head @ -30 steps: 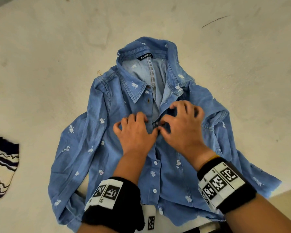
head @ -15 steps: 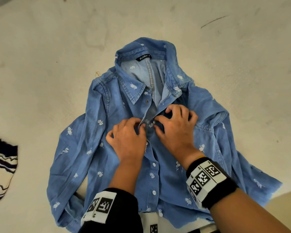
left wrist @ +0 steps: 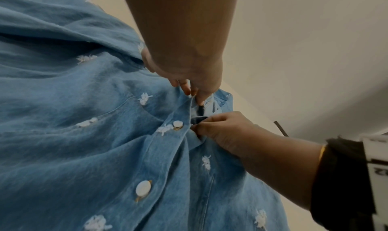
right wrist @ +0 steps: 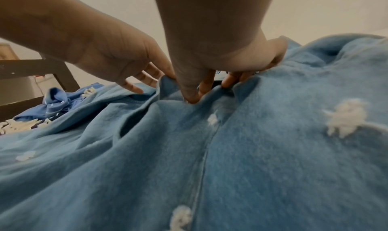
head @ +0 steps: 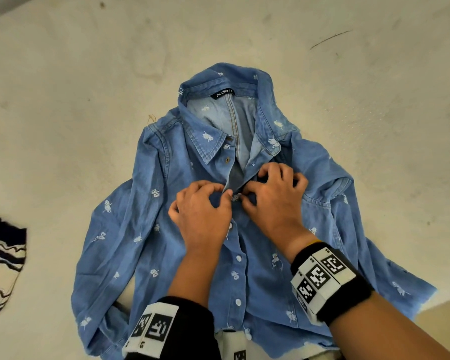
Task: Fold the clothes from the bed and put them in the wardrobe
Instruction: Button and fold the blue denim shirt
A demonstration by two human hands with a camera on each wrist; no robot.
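Observation:
A blue denim shirt with small white flowers lies face up on the cream bed sheet, collar away from me. Its lower white buttons are fastened and the collar end gapes. Both hands meet at mid chest on the front placket. My left hand pinches the buttonhole edge, seen close in the left wrist view. My right hand pinches the facing edge. A fastened button sits just below the fingers. In the right wrist view my right hand presses thumb and fingers into the cloth.
A striped dark and cream garment lies at the left edge of the bed. A crumpled blue garment lies further off, with a dark wooden frame behind it. The bed's edge runs at the lower right.
Both hands stay pinched on the placket at mid chest, shifting only slightly leftward while the fingers work. The shirt has not moved.

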